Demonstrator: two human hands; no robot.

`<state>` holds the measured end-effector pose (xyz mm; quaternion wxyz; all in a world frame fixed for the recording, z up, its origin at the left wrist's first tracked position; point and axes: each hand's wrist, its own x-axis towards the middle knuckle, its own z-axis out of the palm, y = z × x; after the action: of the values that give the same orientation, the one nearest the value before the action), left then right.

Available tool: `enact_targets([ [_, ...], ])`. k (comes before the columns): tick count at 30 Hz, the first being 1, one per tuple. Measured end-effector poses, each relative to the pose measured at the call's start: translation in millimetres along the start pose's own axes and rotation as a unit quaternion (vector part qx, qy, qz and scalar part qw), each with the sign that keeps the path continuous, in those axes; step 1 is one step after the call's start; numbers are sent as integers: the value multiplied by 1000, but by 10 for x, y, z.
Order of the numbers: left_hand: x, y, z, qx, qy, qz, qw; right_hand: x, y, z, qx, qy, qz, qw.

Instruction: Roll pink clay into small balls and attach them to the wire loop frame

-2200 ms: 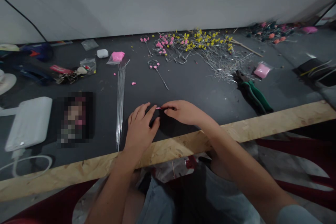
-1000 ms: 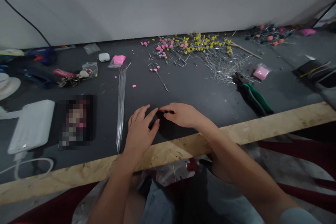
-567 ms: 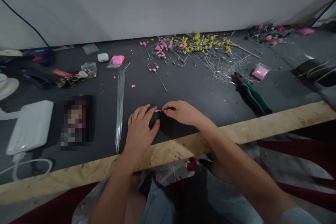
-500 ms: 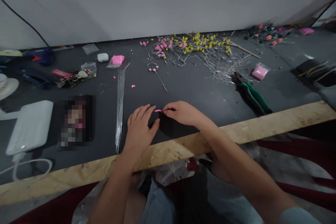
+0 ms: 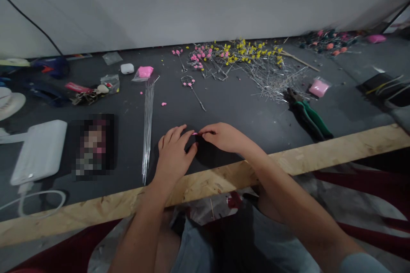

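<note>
Since half a second ago the hands have hardly moved; the left hand has slid slightly toward the right hand. The right fingertips are pinched narrow on a small pink piece, which lies between both hands with its long axis left-right. The left hand rests flat with fingers loosely spread, holding nothing. The dark tabletop has a wooden front edge and carries a wire bundle and green pliers before a grey wall.

Wire bundle flanks left (right open).
</note>
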<state>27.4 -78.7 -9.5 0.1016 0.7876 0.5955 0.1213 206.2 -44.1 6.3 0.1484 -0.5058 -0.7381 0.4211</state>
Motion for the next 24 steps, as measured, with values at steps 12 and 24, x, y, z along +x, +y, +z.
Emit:
enact_targets([
  [12,-59,9,8,47,1,37,998,29,100,25,155,-2,89,984],
  [24,-51,85,36,10,10,7,1000,42,100,-2,261,9,113,959],
])
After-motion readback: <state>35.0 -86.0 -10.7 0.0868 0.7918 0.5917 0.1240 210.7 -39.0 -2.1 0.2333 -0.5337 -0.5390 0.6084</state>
